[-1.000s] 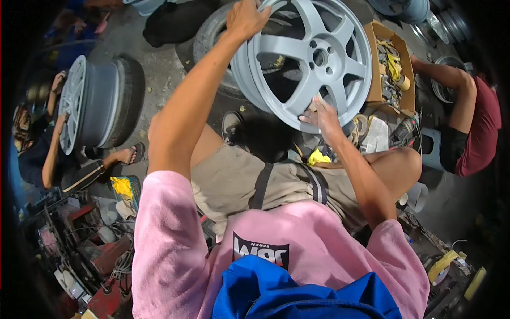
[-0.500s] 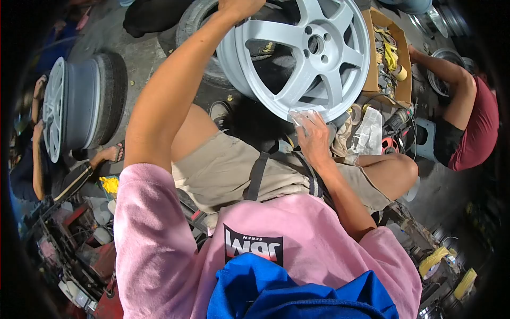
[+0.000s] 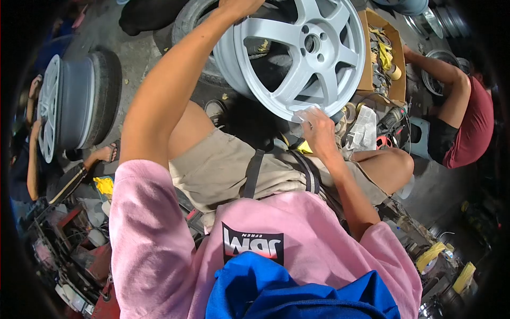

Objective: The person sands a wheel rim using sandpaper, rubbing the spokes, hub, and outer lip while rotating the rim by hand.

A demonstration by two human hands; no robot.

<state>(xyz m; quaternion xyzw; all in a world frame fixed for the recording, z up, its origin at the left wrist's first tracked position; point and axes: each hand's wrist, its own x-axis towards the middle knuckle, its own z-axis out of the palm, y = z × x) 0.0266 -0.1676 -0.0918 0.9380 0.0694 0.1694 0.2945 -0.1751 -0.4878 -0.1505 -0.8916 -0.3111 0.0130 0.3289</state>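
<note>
A grey multi-spoke wheel rim stands tilted in front of me, against a tyre. At the top edge of the view, my left hand grips the rim's upper left edge; its fingertips are mostly hidden. My right hand is at the rim's lower edge, with bent fingers closed on a small whitish, translucent sheet pressed against the metal. What this sheet is made of I cannot tell.
To the right stand a cardboard box of scraps and rolls, newspaper and a power tool. A person in a maroon shirt sits beyond. Another person's hands touch a rim at left. Tools clutter the lower left.
My right hand has turned slightly and shifted along the rim's lower edge with the translucent sheet. My left hand stays on the rim. The whole view has shifted a little.
</note>
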